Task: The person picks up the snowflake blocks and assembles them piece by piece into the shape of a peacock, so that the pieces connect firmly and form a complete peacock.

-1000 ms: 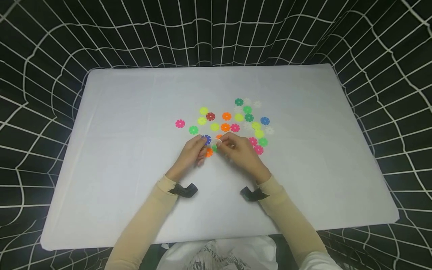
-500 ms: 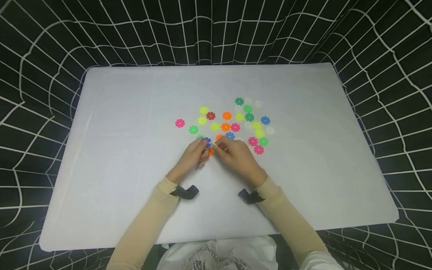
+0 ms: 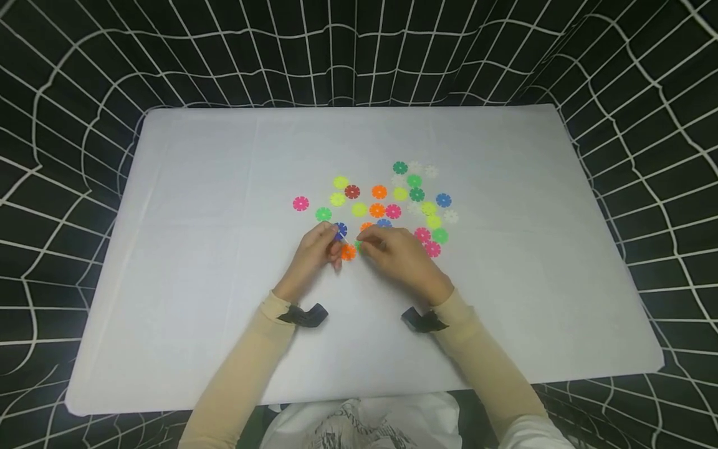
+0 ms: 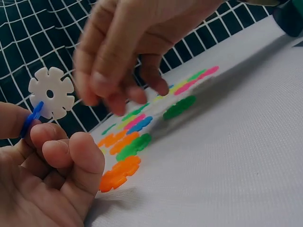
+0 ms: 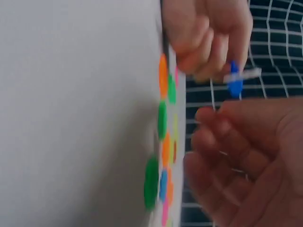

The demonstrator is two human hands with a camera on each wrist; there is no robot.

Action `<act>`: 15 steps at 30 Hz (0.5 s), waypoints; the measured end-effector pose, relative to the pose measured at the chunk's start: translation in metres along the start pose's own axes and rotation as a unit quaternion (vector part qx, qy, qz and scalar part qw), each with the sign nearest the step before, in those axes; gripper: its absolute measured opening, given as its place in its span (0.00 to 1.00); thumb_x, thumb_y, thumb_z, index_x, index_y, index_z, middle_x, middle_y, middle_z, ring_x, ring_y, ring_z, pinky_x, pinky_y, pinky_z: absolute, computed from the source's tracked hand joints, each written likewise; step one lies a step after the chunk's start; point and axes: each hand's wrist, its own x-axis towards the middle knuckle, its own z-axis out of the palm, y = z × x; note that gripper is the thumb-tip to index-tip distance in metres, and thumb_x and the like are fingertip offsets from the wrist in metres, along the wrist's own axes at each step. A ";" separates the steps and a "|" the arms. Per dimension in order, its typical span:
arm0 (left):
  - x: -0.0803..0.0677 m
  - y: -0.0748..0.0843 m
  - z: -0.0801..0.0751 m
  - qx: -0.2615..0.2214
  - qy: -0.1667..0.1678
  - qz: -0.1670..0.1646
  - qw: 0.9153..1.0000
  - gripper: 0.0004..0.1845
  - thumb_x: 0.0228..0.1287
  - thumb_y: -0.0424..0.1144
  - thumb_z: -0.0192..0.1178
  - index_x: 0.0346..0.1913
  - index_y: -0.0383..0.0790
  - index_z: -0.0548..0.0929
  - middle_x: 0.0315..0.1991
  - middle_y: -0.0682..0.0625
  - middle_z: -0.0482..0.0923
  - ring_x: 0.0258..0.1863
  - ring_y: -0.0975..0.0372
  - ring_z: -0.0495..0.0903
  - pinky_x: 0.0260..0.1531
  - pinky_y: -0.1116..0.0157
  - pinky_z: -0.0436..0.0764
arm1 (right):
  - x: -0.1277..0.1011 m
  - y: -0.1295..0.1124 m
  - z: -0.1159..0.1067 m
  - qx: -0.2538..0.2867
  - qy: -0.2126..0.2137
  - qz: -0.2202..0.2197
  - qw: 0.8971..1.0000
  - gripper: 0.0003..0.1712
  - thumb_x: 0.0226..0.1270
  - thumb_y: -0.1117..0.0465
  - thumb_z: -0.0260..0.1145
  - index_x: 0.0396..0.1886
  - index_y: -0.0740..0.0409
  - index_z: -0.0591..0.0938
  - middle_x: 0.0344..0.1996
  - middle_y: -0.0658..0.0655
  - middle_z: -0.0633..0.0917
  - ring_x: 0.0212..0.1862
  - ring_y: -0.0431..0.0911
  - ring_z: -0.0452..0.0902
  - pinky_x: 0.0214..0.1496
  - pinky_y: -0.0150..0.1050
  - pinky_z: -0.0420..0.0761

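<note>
Drawn back from the joined pair, the right hand (image 3: 401, 257) hangs empty, fingers loosely curled. Above the counter (image 3: 196, 249), the left hand (image 3: 316, 252) pinches the blue disc (image 4: 31, 119), the white disc (image 4: 51, 92) slotted on. Joining looks done; adding another likely means picking the orange disc (image 3: 348, 252).

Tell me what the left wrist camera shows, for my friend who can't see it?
The left hand pinches a blue snowflake disc slotted into a white snowflake disc. The right hand hovers just above, blurred, fingers loosely curled and holding nothing. Orange, green, pink and blue discs lie flat on the white table behind.
</note>
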 end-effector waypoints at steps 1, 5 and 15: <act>0.000 0.000 0.000 0.002 -0.001 -0.001 1.000 0.14 0.81 0.47 0.46 0.36 0.41 0.66 0.24 0.51 0.65 0.21 0.59 0.72 0.26 0.68 0.80 | 0.001 0.003 -0.003 -0.009 0.001 0.011 1.000 0.13 0.71 0.57 0.67 0.52 0.52 0.86 0.46 0.52 0.90 0.49 0.49 0.85 0.56 0.47 0.85; 0.000 -0.001 -0.002 0.012 -0.004 -0.001 1.000 0.16 0.81 0.48 0.47 0.35 0.42 0.66 0.23 0.51 0.64 0.21 0.59 0.72 0.26 0.67 0.80 | 0.008 0.016 -0.010 -0.050 -0.002 0.034 0.998 0.11 0.72 0.58 0.66 0.51 0.53 0.87 0.47 0.54 0.88 0.53 0.50 0.82 0.60 0.48 0.83; 0.001 -0.002 -0.001 0.016 -0.011 -0.006 1.000 0.16 0.81 0.48 0.47 0.34 0.42 0.66 0.23 0.52 0.64 0.21 0.60 0.72 0.25 0.68 0.79 | 0.013 0.014 -0.006 -0.105 -0.086 -0.009 0.991 0.20 0.71 0.60 0.66 0.61 0.49 0.83 0.42 0.53 0.79 0.42 0.46 0.74 0.35 0.36 0.79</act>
